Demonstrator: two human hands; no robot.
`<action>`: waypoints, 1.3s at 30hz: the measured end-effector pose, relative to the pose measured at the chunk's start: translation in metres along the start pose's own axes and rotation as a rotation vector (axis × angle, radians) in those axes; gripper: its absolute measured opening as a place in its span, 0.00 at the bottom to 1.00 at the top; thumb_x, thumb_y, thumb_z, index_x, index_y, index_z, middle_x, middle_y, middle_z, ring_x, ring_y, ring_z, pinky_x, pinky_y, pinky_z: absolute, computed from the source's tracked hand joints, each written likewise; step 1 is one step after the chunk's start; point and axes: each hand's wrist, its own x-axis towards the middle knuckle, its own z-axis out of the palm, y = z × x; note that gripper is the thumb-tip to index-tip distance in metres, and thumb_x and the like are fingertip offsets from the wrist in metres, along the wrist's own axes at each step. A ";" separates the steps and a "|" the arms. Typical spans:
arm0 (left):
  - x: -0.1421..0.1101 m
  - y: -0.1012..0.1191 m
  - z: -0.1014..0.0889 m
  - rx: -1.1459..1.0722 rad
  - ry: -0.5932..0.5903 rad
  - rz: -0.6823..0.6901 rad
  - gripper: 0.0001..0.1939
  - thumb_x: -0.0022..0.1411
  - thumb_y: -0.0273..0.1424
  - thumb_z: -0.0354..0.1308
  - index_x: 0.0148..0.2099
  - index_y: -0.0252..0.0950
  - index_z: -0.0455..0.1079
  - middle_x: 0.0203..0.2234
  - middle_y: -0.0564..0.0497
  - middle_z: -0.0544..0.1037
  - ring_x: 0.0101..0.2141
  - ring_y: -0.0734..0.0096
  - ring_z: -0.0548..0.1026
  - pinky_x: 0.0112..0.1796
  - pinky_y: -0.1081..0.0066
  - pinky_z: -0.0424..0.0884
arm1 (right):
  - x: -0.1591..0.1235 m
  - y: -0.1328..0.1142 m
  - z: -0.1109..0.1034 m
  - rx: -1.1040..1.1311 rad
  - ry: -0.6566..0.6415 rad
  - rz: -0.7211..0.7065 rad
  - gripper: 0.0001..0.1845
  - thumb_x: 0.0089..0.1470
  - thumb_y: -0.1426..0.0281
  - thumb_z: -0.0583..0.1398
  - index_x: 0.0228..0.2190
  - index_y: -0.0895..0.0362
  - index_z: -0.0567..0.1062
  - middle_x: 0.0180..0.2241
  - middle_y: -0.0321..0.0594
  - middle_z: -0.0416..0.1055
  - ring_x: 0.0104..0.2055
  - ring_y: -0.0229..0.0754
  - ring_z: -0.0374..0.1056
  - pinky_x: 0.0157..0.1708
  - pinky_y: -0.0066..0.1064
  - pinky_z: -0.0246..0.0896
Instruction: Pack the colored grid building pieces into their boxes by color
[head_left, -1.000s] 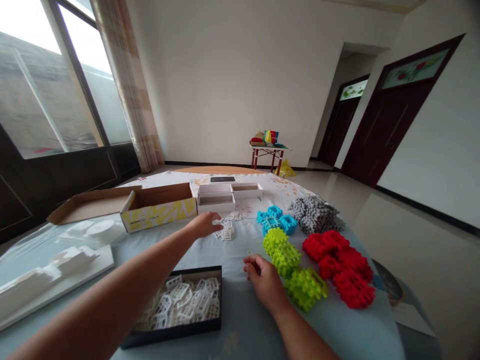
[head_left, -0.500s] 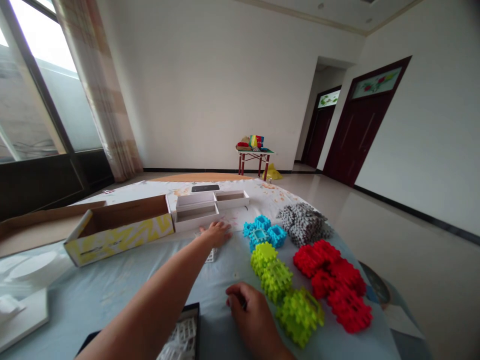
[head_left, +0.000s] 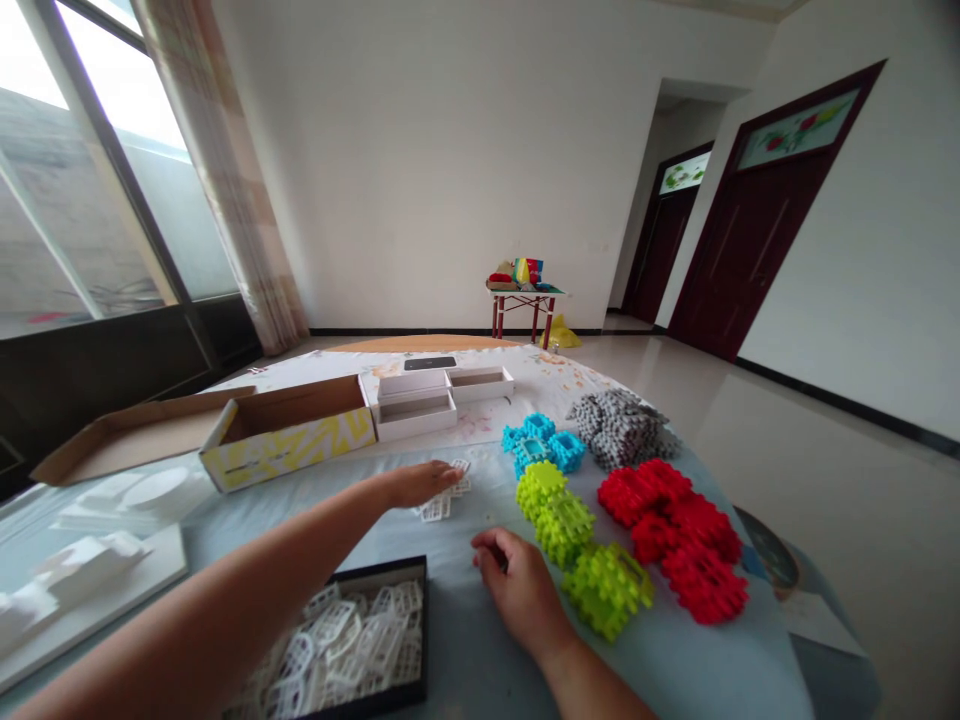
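Observation:
My left hand (head_left: pixel 426 484) lies stretched out, fingers flat, over a small group of white plastic lattice pieces (head_left: pixel 435 509) on the cloth. It covers part of them, and I cannot tell whether any is under the fingers. My right hand (head_left: pixel 517 585) rests on the table with its fingers curled in; the inside of the curl is hidden. Just right of it stand lime-green interlocking blocks (head_left: pixel 566 530). A black-rimmed box (head_left: pixel 422 640) full of similar white lattice pieces sits in front of me, partly behind my left forearm.
Blue blocks (head_left: pixel 536 445), red blocks (head_left: pixel 679 530) and a grey stack (head_left: pixel 622 425) stand to the right. White small boxes (head_left: pixel 416 415), a phone (head_left: pixel 430 363) and an open cardboard box (head_left: pixel 300 440) are farther back. White foam pieces (head_left: pixel 112 575) lie at left.
My left hand swept forward and right over the white pieces, then drew back nearer to me, leaving them close together. My right hand stays curled beside the green blocks. The view swung and partly returned.

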 end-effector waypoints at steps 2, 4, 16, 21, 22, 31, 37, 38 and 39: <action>-0.002 -0.007 -0.011 -0.033 0.028 -0.018 0.17 0.61 0.39 0.50 0.48 0.33 0.66 0.44 0.48 0.71 0.43 0.60 0.70 0.43 0.57 0.67 | 0.000 0.002 0.000 0.008 0.003 -0.005 0.11 0.50 0.68 0.54 0.33 0.57 0.74 0.30 0.42 0.75 0.33 0.43 0.70 0.33 0.29 0.64; -0.004 -0.017 -0.020 -0.042 0.078 -0.065 0.16 0.61 0.38 0.51 0.47 0.33 0.66 0.44 0.49 0.71 0.42 0.61 0.71 0.42 0.58 0.68 | 0.000 0.003 0.000 0.013 0.008 -0.011 0.11 0.50 0.68 0.53 0.33 0.57 0.74 0.30 0.42 0.75 0.33 0.43 0.70 0.32 0.29 0.64; -0.032 -0.048 -0.017 0.009 -0.027 -0.414 0.15 0.60 0.34 0.54 0.47 0.33 0.65 0.43 0.48 0.71 0.41 0.64 0.71 0.40 0.60 0.70 | -0.001 -0.002 -0.001 -0.015 0.014 -0.052 0.12 0.51 0.69 0.53 0.33 0.57 0.74 0.28 0.41 0.74 0.31 0.42 0.70 0.32 0.28 0.63; -0.033 -0.053 -0.014 -0.078 -0.092 -0.509 0.14 0.60 0.34 0.53 0.47 0.33 0.65 0.42 0.48 0.71 0.38 0.66 0.72 0.37 0.62 0.71 | -0.001 -0.003 -0.003 -0.013 0.015 -0.058 0.12 0.51 0.69 0.52 0.33 0.58 0.74 0.28 0.42 0.74 0.30 0.41 0.70 0.30 0.27 0.63; -0.035 -0.055 -0.014 -0.101 -0.101 -0.524 0.14 0.60 0.34 0.53 0.47 0.33 0.65 0.41 0.48 0.72 0.38 0.67 0.72 0.37 0.62 0.71 | -0.001 -0.003 -0.003 -0.012 0.014 -0.060 0.12 0.51 0.69 0.52 0.33 0.58 0.74 0.28 0.42 0.74 0.30 0.41 0.70 0.30 0.27 0.63; -0.050 -0.063 -0.017 -0.320 -0.023 -0.496 0.13 0.61 0.33 0.53 0.47 0.33 0.65 0.39 0.48 0.72 0.34 0.71 0.73 0.33 0.66 0.72 | 0.000 -0.002 -0.002 -0.016 0.005 -0.062 0.12 0.51 0.69 0.52 0.33 0.58 0.74 0.29 0.42 0.74 0.30 0.40 0.70 0.29 0.26 0.62; -0.026 -0.046 -0.009 -0.362 -0.018 -0.442 0.13 0.61 0.33 0.53 0.47 0.33 0.65 0.38 0.49 0.72 0.33 0.71 0.73 0.32 0.67 0.72 | 0.000 -0.003 -0.003 -0.040 0.001 -0.046 0.12 0.51 0.69 0.52 0.33 0.58 0.74 0.30 0.43 0.75 0.32 0.42 0.70 0.32 0.28 0.63; -0.021 -0.043 -0.006 -0.347 -0.029 -0.453 0.13 0.61 0.33 0.53 0.47 0.33 0.65 0.38 0.49 0.72 0.33 0.71 0.73 0.32 0.67 0.72 | -0.001 -0.002 -0.003 -0.040 0.000 -0.041 0.12 0.51 0.69 0.52 0.33 0.58 0.74 0.30 0.43 0.75 0.32 0.42 0.70 0.32 0.28 0.63; -0.016 -0.042 -0.003 -0.327 -0.042 -0.466 0.13 0.61 0.33 0.53 0.46 0.33 0.65 0.38 0.49 0.72 0.33 0.71 0.73 0.33 0.66 0.72 | -0.001 -0.002 -0.003 -0.040 -0.002 -0.039 0.12 0.51 0.69 0.52 0.33 0.58 0.74 0.31 0.42 0.75 0.32 0.42 0.70 0.32 0.28 0.63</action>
